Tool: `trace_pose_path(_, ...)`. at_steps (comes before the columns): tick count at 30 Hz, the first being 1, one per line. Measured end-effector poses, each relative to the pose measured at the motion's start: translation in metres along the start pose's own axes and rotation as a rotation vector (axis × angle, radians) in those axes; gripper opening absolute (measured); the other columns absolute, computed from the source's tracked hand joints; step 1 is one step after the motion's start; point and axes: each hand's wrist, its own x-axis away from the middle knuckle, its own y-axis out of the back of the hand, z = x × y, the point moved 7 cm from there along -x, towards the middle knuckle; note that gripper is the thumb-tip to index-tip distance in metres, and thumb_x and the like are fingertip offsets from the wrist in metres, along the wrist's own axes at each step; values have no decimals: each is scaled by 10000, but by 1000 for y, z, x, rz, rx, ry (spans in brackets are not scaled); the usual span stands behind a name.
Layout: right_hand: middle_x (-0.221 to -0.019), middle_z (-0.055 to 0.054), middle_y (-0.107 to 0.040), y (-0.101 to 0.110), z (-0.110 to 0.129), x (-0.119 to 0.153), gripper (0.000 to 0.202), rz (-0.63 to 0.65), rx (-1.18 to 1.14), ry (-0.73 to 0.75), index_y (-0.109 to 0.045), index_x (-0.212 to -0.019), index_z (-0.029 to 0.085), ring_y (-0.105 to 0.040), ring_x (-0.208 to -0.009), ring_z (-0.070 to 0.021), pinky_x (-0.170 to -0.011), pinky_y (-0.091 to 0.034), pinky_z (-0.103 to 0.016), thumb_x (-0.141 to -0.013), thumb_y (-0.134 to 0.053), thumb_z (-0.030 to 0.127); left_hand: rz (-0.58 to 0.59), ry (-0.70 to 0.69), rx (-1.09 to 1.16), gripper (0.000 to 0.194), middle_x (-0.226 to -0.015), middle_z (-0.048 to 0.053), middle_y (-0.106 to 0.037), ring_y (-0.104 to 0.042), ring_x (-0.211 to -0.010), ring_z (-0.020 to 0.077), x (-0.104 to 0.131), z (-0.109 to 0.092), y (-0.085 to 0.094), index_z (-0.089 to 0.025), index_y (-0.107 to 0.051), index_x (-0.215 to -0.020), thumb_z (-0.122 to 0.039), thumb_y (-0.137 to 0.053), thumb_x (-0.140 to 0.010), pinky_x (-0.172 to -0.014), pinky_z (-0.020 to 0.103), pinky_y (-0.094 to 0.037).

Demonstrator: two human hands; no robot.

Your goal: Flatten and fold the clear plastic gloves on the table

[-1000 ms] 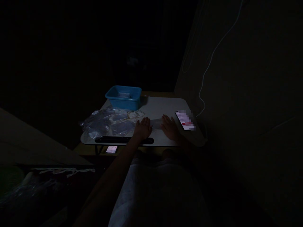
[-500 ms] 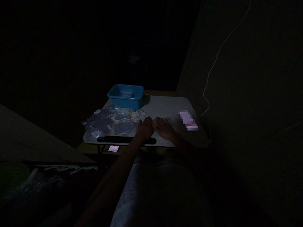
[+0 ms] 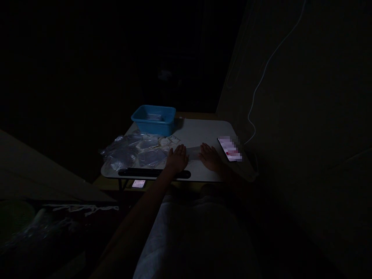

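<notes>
My left hand (image 3: 177, 158) lies flat with its fingers stretched out, palm down over the white table (image 3: 203, 130). A thin clear plastic sheet or bag (image 3: 193, 153) shows between my two hands, and its ends are hidden under them. To the right, my right hand (image 3: 209, 157) is also flat, fingers extended towards the far side. Left of my left hand spreads a pile of clear plastic bags (image 3: 151, 156). Near them lie small round pale items in clear wrapping (image 3: 170, 141), too dim to name.
A blue plastic basin (image 3: 154, 122) with something pale inside stands at the back left. One lit phone (image 3: 229, 149) rests on the table's right, another (image 3: 138, 183) below its front edge. A long black bar (image 3: 154, 173) lies along the front. A white cable (image 3: 263, 75) hangs at right.
My right hand has slid to the right, away from my left hand, uncovering more of the clear plastic. My left hand has stayed in place.
</notes>
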Motion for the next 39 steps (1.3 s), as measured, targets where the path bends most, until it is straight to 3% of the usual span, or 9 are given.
trace_pose_path(10, -1376, -202, -339, -5, -11, 0, 602, 41, 1, -130, -376, -1299, 23, -277, -1294, -263, -1027, -235, -442, -903, -197, 439, -2, 16, 5, 513, -1431, 107, -262, -227, -1319, 207, 0, 2, 0, -132, -291, -1350, -340, -169, -897, -1049, 448, -201)
trace_pose_path(18, -1380, -192, -339, -2, -13, 3, 579, -39, -74, -124, -364, -1308, 36, -285, -1290, -255, -1024, -232, -452, -907, -171, 407, -7, 14, 0, 513, -1429, 109, -266, -230, -1318, 203, 1, 1, 1, -124, -291, -1349, -333, -173, -896, -1049, 452, -201)
trace_pose_path(22, -1405, -165, -305, 11, -6, 6, 548, -107, -94, -56, -319, -1335, 54, -243, -1308, -234, -1051, -179, -447, -907, -193, 372, -13, 11, -1, 521, -1429, 114, -264, -236, -1315, 213, 0, 1, 0, -102, -291, -1347, -329, -170, -895, -1049, 459, -200)
trace_pose_path(27, -1419, -137, -291, 21, 20, 5, 537, -100, -81, 100, -300, -1345, 58, -234, -1311, -215, -1076, -125, -425, -908, -203, 355, -9, 15, -6, 514, -1428, 115, -265, -232, -1317, 214, 0, 1, 2, -109, -296, -1347, -322, -176, -894, -1046, 457, -205)
trace_pose_path(32, -1410, -134, -309, 11, 35, -3, 521, -43, -74, 154, -323, -1339, 82, -253, -1306, -212, -1061, -169, -431, -913, -204, 357, -9, 5, -12, 521, -1424, 126, -271, -237, -1315, 216, 0, 0, 1, -95, -286, -1350, -320, -183, -892, -1045, 464, -205)
trace_pose_path(39, -1380, -151, -357, -5, 28, -6, 531, -6, -28, 116, -397, -1294, 89, -297, -1286, -240, -1023, -229, -481, -916, -180, 391, -5, 8, -1, 521, -1424, 124, -273, -238, -1314, 217, 0, 0, -1, -94, -290, -1348, -325, -187, -892, -1045, 461, -207)
